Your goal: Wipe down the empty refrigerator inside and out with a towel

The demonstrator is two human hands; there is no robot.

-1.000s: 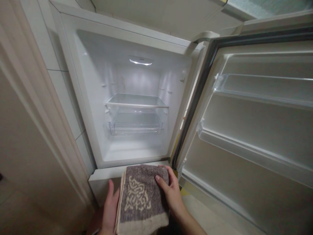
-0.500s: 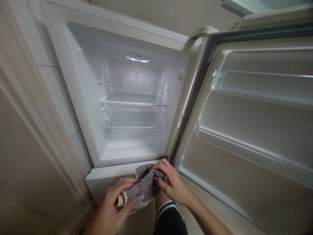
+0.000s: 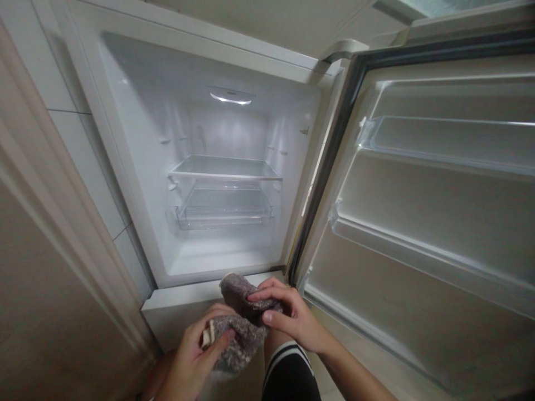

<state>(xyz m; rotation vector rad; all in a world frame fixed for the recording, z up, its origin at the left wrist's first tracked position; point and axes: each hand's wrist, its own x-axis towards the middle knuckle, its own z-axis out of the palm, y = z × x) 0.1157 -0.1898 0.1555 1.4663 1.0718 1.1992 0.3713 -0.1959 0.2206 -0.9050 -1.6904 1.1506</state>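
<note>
A greyish-brown cloth with a pale edge is bunched between my two hands, in front of the fridge's lower edge. My left hand is closed on its left end, the thumb pressed on top. On the right part of the cloth, my right hand grips with thumb and fingers. Part of the cloth stands up in a fold between the hands. Behind it, the lit fridge compartment stands open, with a glass shelf and a clear shallow drawer inside.
The fridge door is swung open to the right, with clear door racks on it. A door frame and white wall tiles run close along the left. My knee in a black, white-striped garment is below.
The cloth has gone from a rolled shape to a looser, folded-open one, its far part standing up. Both hands keep hold of it. The view has shifted slightly.
</note>
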